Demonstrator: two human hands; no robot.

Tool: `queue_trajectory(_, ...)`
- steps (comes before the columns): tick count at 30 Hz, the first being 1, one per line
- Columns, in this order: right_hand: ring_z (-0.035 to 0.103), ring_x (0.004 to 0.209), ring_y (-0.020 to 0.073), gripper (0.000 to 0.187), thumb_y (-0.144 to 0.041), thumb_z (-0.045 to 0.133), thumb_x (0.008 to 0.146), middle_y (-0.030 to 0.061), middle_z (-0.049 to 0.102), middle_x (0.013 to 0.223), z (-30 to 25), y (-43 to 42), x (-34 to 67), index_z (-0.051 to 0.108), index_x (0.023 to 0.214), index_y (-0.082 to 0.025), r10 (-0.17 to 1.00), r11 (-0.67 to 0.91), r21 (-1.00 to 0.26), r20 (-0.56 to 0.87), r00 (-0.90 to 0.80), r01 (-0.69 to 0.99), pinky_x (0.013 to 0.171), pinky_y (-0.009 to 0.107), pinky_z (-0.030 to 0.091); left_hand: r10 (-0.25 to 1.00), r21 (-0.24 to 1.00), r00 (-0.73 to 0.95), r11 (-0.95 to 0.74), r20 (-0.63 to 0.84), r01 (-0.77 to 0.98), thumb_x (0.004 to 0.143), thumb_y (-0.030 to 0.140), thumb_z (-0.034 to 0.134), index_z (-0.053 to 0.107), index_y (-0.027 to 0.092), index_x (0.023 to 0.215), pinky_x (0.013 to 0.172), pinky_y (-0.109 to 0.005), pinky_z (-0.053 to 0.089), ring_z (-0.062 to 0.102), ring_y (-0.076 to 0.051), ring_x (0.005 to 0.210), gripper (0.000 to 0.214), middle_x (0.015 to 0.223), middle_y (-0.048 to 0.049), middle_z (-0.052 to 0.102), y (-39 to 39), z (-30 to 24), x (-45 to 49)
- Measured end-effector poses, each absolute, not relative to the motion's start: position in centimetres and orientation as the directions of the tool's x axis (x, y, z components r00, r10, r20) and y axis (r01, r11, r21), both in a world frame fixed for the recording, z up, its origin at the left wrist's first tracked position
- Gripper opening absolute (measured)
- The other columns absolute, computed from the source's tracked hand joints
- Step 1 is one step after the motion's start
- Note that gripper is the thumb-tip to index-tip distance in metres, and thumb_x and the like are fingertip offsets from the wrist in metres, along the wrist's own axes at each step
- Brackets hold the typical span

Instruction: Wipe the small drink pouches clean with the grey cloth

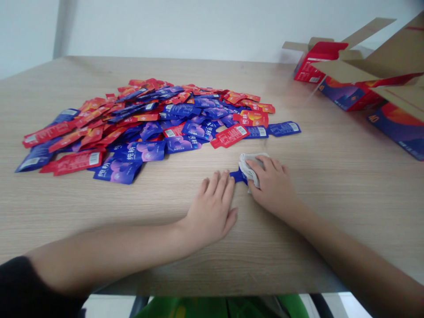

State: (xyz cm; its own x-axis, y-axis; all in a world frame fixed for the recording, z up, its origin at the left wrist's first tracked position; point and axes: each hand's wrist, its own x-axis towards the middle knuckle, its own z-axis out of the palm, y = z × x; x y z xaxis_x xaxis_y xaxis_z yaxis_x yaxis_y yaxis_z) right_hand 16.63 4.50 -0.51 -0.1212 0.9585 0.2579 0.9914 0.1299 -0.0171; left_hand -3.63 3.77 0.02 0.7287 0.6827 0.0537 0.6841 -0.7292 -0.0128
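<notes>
My right hand (273,183) grips a folded white cloth (248,163), pressing it onto a blue sachet (237,176) that lies on the table. Most of this sachet is hidden under the cloth and fingers; only its narrow left end shows. Flat on the tabletop, my left hand (213,205) has its fingers stretched out, the fingertips at or just beside that narrow end. Whether they touch it I cannot tell. Beyond both hands spreads a loose pile of red and blue sachets (179,110). A red sachet (231,135) lies at the pile's near right side.
An open red box (318,59) stands at the back right. Nearer on the right are open blue and red cartons (351,95) with raised flaps, one partly out of frame (400,128). The wooden table (165,276) has its front edge close to me.
</notes>
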Motion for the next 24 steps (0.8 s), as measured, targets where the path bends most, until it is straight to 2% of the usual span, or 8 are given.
queue_trajectory(2, 0.049, 0.121, 0.0348, 0.047, -0.031, 0.052, 0.088, 0.0183, 0.055, 0.135, -0.5, 4.1, 15.7, 0.058, 0.133, -0.019, 0.957, 0.170, -0.021, 0.242, -0.160, 0.985, 0.093, 0.049, 0.038, 0.645, -0.011, 0.762, -0.763, 0.057, 0.646, 0.097, 0.037, 0.037, 0.033, 0.004, 0.151, 0.112, -0.052, 0.033, 0.032, -0.038, 0.144, 0.063, 0.159, -0.0193, 0.030, 3.8, -0.1, -3.6)
queue_trajectory(7, 0.047, 0.125, 0.0330, 0.047, -0.032, 0.051, 0.089, 0.0148, 0.053, 0.138, -0.2, 3.8, 14.9, 0.057, 0.135, -0.021, 0.955, 0.217, -0.045, 0.215, -0.203, 0.975, 0.097, 0.048, 0.036, 0.613, -0.040, 0.790, -0.789, 0.010, 0.613, 0.099, 0.035, 0.031, 0.042, -0.001, 0.144, 0.111, -0.053, 0.035, 0.038, -0.038, 0.141, 0.058, 0.153, -0.0227, 0.039, 3.9, 0.0, -3.3)
queue_trajectory(11, 0.048, 0.125, 0.0309, 0.045, -0.031, 0.050, 0.090, 0.0127, 0.055, 0.139, 0.0, 4.5, 16.5, 0.058, 0.134, -0.022, 0.967, 0.155, -0.049, 0.213, -0.141, 0.987, 0.095, 0.046, 0.038, 0.605, -0.049, 0.796, -0.795, -0.002, 0.605, 0.099, 0.035, 0.033, 0.041, -0.001, 0.145, 0.110, -0.051, 0.037, 0.039, -0.037, 0.140, 0.059, 0.153, -0.0221, 0.039, 4.1, 0.1, -3.2)
queue_trajectory(16, 0.047, 0.127, 0.0325, 0.045, -0.033, 0.044, 0.094, 0.0161, 0.053, 0.141, -0.6, 4.7, 17.2, 0.056, 0.135, -0.021, 0.968, 0.059, -0.028, 0.246, -0.050, 0.998, 0.096, 0.050, 0.036, 0.601, -0.012, 0.799, -0.799, 0.000, 0.601, 0.098, 0.036, 0.035, 0.040, 0.000, 0.146, 0.110, -0.051, 0.037, 0.038, -0.038, 0.141, 0.060, 0.154, -0.0221, 0.037, 4.3, 0.0, -3.4)
queue_trajectory(22, 0.040, 0.134, 0.0309, 0.049, -0.031, 0.040, 0.095, 0.0147, 0.047, 0.150, -1.0, 3.5, 14.3, 0.048, 0.142, -0.019, 0.935, 0.280, -0.012, 0.231, -0.270, 0.960, 0.100, 0.053, 0.029, 0.618, 0.005, 0.786, -0.786, 0.011, 0.618, 0.098, 0.039, 0.036, 0.043, -0.003, 0.143, 0.113, -0.051, 0.034, 0.037, -0.038, 0.142, 0.062, 0.151, -0.0252, 0.040, 4.3, -0.3, -3.5)
queue_trajectory(24, 0.039, 0.136, 0.0293, 0.049, -0.031, 0.038, 0.096, 0.0126, 0.045, 0.152, -0.9, 3.6, 14.5, 0.046, 0.143, -0.019, 0.935, 0.298, -0.017, 0.209, -0.288, 0.955, 0.101, 0.053, 0.028, 0.621, 0.008, 0.784, -0.784, 0.005, 0.621, 0.098, 0.039, 0.035, 0.042, -0.003, 0.144, 0.113, -0.050, 0.034, 0.036, -0.038, 0.143, 0.063, 0.152, -0.0249, 0.039, 4.3, -0.3, -3.5)
